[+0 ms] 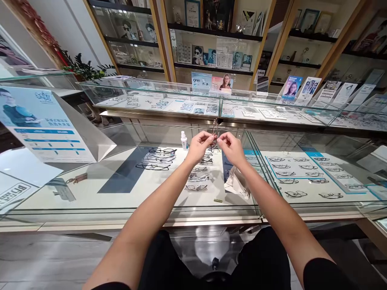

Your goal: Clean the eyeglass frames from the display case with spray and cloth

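Observation:
A pair of eyeglasses (215, 128) is held up over the glass counter, turned on end so that one lens rim stands above my fingers. My left hand (199, 147) pinches it from the left with thumb and forefinger. From the right, my right hand (232, 148) is closed on it too, fingertips close to the left hand's. Below them, several eyeglass frames (198, 177) lie in a column. A small white bottle (184, 141) stands just left of my left hand. Beneath my right forearm lies a crumpled beige cloth (237, 183).
More eyeglasses (157, 159) sit left, by a dark blue strip (123, 173). A folded sign (45, 125) stands at far left. Rows of frames (296, 167) fill the case on the right. Behind runs another glass display case (169, 100). A small golden bar (218, 200) is near the front edge.

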`<state>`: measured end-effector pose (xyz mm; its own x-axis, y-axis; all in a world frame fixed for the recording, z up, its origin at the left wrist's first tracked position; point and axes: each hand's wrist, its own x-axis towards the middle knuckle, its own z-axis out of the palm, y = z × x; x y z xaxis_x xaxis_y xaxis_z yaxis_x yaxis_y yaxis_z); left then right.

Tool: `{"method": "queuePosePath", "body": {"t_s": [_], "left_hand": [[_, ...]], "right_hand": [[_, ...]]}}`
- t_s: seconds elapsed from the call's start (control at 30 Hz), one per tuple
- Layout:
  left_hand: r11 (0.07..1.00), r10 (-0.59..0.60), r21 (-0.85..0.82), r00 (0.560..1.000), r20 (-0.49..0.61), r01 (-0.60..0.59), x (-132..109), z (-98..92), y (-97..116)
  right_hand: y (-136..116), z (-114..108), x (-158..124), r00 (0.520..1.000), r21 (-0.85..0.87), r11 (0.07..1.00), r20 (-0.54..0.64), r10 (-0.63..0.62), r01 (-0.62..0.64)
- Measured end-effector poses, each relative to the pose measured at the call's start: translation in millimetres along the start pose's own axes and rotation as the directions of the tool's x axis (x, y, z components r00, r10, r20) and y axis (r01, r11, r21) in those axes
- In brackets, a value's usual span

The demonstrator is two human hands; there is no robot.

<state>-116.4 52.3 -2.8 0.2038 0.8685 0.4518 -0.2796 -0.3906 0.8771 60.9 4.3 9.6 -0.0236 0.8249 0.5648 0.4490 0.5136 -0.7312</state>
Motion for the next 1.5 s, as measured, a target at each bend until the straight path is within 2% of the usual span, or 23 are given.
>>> {"method": "queuePosePath", "body": {"t_s": [0.17,0.43,0.57,0.7,0.9,1.0,1.1,1.3,1.5], "left_hand": [[0.998,0.048,0.033,0.998,0.035,-0.049,-4.2,-4.1,-5.2],[0.962,0.200,0.179,0.978,0.066,-0.209,-10.0,-1.7,-7.1],[0.956,0.159,0.237,0.983,0.089,-0.176,-15.0,-0.3,-5.8],[0.954,0.148,0.251,0.986,0.073,-0.162,-17.0,-0.5,-7.4],[0.943,0.126,0.301,0.990,0.066,-0.140,-15.1,-4.3,-5.9],[0.932,0.099,0.342,0.993,0.071,-0.117,-16.3,-3.9,-3.7],[0.919,0.093,0.376,0.993,0.076,-0.115,-18.3,-2.2,-1.3],[0.907,0.097,0.405,0.993,0.064,-0.114,-18.7,-1.6,2.2],[0.933,0.089,0.347,0.995,0.033,-0.095,-15.4,-6.0,-5.1]], "right_hand": [[10.5,6.1,-4.7,0.998,0.018,0.998,-0.023,-0.052,0.053],[13.7,5.9,-13.5,0.997,0.043,0.998,-0.058,-0.047,0.050],[12.5,5.2,-17.0,0.996,0.021,0.998,-0.070,-0.054,0.056],[13.4,3.0,-18.6,0.995,-0.073,0.995,-0.075,-0.071,0.065],[17.6,-5.6,-17.4,0.962,-0.321,0.947,-0.255,-0.094,0.008],[20.3,-10.2,-15.2,0.945,-0.358,0.933,-0.315,-0.093,-0.028],[23.3,-10.5,-13.3,0.926,-0.380,0.925,-0.353,-0.135,-0.010],[26.9,-3.2,-13.5,0.919,-0.418,0.901,-0.299,-0.255,0.114],[28.6,0.5,-15.8,0.937,-0.360,0.928,-0.284,-0.206,0.095]]}}
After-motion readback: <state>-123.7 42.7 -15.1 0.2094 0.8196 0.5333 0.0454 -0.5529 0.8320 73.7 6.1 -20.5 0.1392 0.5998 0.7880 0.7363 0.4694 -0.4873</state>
